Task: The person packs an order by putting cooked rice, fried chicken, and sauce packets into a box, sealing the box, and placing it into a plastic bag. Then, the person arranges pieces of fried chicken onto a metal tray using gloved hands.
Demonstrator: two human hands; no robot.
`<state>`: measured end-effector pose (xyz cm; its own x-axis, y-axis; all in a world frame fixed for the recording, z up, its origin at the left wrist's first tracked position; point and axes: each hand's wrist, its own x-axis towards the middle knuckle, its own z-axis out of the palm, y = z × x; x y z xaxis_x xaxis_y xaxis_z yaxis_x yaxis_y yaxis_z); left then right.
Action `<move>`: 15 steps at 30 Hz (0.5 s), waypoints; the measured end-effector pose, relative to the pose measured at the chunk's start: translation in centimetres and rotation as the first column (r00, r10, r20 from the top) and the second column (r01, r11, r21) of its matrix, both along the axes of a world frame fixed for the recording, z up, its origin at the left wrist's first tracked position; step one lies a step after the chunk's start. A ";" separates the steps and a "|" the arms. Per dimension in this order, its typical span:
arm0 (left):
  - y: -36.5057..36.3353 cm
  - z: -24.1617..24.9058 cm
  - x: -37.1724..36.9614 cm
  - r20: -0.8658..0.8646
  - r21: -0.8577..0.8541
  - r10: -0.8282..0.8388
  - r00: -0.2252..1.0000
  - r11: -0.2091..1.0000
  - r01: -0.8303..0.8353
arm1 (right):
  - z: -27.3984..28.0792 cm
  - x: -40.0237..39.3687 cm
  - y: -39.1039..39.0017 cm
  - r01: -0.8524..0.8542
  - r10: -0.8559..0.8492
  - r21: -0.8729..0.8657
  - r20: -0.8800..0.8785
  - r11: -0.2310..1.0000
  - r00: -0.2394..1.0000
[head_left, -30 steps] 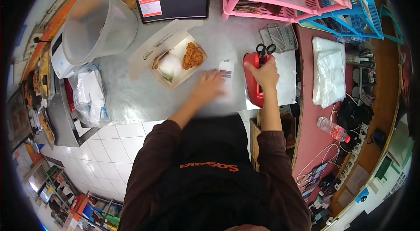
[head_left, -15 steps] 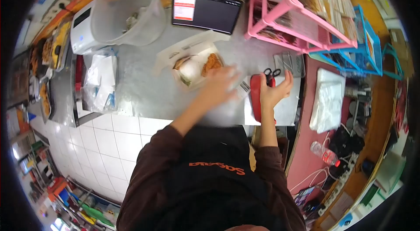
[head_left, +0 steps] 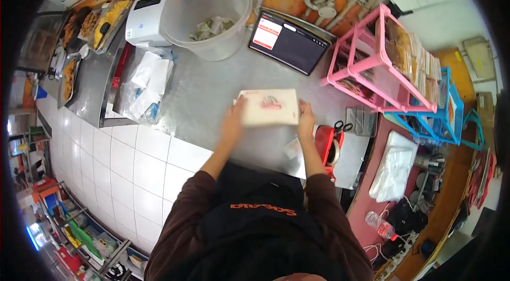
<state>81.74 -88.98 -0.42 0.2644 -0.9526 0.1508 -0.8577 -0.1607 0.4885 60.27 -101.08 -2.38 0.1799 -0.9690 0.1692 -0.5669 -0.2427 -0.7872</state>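
Note:
A white cardboard food box point(head_left: 270, 108) with a red printed logo sits closed in front of me, its contents hidden. My left hand point(head_left: 232, 121), a little blurred, grips the left side of the box. On its right side my right hand point(head_left: 306, 120) presses with thumb and fingers. Close to my right wrist stands a red tape dispenser point(head_left: 324, 143) with a roll of tape. A small whitish slip point(head_left: 292, 148) lies on the metal counter point(head_left: 207, 89) by my right forearm.
Behind the box stand a tablet point(head_left: 289, 42) and a large clear bucket point(head_left: 207, 20). A white printer point(head_left: 146, 18) and bagged white papers point(head_left: 149, 81) are at left. To the right are black-handled scissors point(head_left: 342, 127), a pink rack point(head_left: 380, 60) and plastic bags point(head_left: 393, 166).
The box, open before with fried chicken and a white rounded portion showing, is now closed. My right hand has left the tape dispenser for the box's side. The view has turned.

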 end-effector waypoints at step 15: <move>-0.7 -5.8 3.4 -0.602 0.127 -0.082 0.794 0.972 0.196 | 4.1 -1.5 4.7 0.002 0.024 0.198 -0.129 0.980 0.991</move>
<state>85.12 -89.72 -6.25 0.1101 -0.9809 -0.1607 -0.4320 -0.1928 0.8810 58.79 -96.36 1.70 0.1981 -0.9789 -0.0507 -0.6656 -0.0963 -0.7401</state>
